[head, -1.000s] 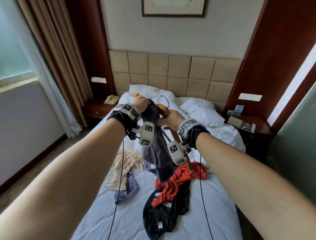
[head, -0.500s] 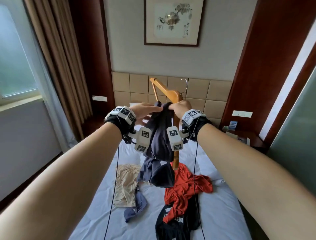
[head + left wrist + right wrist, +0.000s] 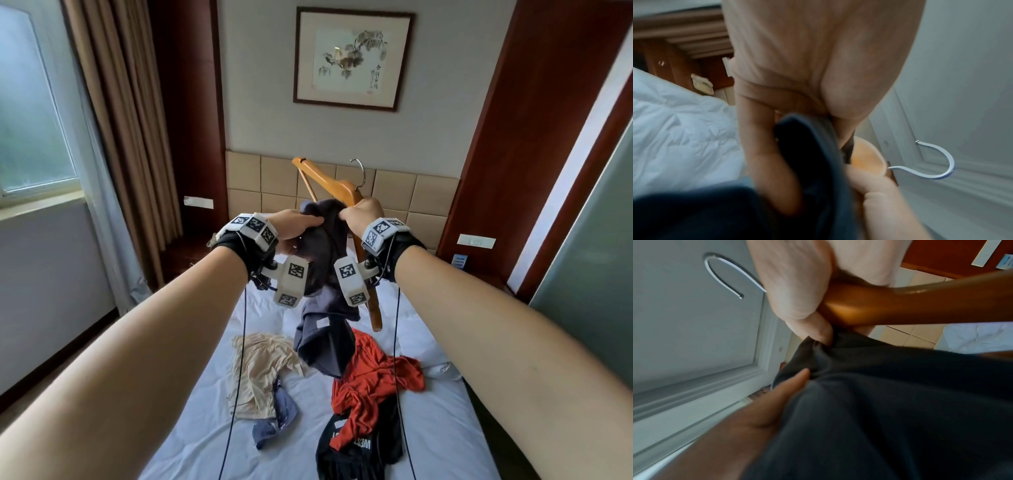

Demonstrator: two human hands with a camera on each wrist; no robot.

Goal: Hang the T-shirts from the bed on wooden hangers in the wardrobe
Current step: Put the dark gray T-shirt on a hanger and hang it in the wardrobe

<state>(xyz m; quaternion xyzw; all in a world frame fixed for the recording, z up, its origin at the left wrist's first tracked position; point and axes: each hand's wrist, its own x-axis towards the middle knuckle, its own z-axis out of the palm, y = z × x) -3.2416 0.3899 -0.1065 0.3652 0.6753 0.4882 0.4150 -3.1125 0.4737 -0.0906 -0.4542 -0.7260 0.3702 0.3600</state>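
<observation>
I hold a navy T-shirt and a wooden hanger up over the bed. My left hand grips a bunched fold of the shirt; the cloth runs between its fingers. My right hand grips the hanger at its middle, just below the metal hook, and its thumb pinches the shirt against the wood. One hanger arm points up to the left, the other hangs down behind the right wrist. The shirt's lower part dangles above the bed. The wardrobe is out of view.
On the white bed lie a beige T-shirt, a red T-shirt, a black printed T-shirt and a small blue garment. Headboard and framed picture ahead, curtains left, nightstand right.
Both hands have lifted the hanger and navy shirt higher above the bed and drawn closer together. My view has tilted up, so the picture now shows.
</observation>
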